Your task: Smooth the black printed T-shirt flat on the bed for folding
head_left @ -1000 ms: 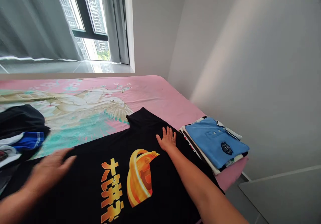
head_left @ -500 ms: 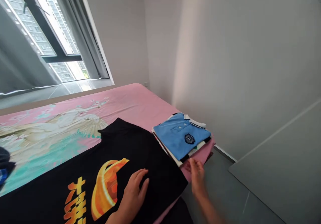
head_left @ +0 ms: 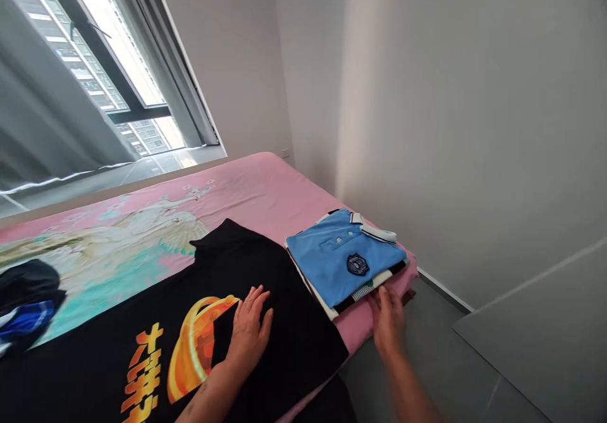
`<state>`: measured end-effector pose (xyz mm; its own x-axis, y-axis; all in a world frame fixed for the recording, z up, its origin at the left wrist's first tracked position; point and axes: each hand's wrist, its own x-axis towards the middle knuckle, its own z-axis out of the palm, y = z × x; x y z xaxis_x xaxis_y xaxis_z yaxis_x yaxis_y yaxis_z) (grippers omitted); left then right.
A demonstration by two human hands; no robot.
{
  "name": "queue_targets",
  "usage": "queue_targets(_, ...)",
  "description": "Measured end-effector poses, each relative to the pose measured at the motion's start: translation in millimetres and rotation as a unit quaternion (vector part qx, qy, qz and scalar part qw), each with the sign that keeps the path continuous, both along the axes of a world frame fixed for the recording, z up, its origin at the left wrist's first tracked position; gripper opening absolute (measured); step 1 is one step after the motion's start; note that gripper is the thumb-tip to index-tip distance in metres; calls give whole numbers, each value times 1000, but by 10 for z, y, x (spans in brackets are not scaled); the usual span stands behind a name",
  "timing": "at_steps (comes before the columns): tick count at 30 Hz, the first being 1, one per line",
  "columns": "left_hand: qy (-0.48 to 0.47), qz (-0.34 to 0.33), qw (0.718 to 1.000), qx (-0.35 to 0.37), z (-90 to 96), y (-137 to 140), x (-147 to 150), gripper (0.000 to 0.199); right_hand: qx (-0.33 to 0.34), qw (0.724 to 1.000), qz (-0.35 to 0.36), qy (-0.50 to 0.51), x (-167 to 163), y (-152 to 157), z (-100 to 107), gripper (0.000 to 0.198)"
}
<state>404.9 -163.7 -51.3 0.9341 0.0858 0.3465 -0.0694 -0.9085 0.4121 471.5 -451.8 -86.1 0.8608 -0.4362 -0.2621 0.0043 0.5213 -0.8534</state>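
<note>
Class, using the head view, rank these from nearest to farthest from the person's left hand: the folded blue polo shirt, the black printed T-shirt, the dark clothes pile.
1. Black printed T-shirt, under left hand.
2. Folded blue polo shirt, to its right.
3. Dark clothes pile, far left.

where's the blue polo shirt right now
In the head view the blue polo shirt tops the folded stack at the bed's right corner, beside the black t-shirt, with the right hand at its near edge.

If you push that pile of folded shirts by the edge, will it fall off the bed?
Probably it would slide, not tip: the folded stack is low and flat. It sits near the corner of the pink bed, so a push outward could drop it. The soft layers may shift apart; the right hand is at its edge.
</note>
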Motion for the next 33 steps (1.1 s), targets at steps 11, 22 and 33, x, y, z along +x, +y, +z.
queue_targets(11,92,-53,981,161,-125,329,-764,47,-357,897,255,56,-1007,334,-136,44)
queue_targets(22,142,-95,976,136,104,-132,-539,50,-362,841,374,145,-747,168,-110,33)
queue_targets(33,139,-2,982,127,-32,-194,-376,68,-321,865,369,112,-881,94,-157,33)
